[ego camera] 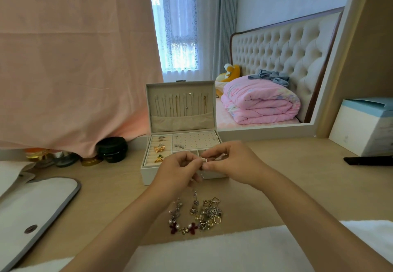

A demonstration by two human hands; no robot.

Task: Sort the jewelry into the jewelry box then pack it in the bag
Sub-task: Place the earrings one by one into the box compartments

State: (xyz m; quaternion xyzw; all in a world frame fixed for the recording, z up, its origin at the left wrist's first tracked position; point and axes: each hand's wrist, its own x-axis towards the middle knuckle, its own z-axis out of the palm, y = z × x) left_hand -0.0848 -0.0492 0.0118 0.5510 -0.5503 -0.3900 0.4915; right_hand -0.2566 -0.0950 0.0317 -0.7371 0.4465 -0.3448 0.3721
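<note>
A white jewelry box (146, 171) stands open on the desk, its lid (180, 105) upright with thin chains hanging inside. Gold brooches and rings sit in its left slots, small earrings on the dotted pad. My left hand (176, 171) and my right hand (229, 161) meet just above the box's front edge, both pinching one small silver piece of jewelry (204, 160). A pile of loose jewelry (197, 216) lies on the desk below my hands. The white bag with grey trim (36, 208) lies flat at the left.
Small jars and a round black case (112, 149) stand at the back left under a pink cloth. A white-and-blue carton (365, 127) and a dark flat object (368, 161) are at the right. A mirror leans behind the box. White towel along the near edge.
</note>
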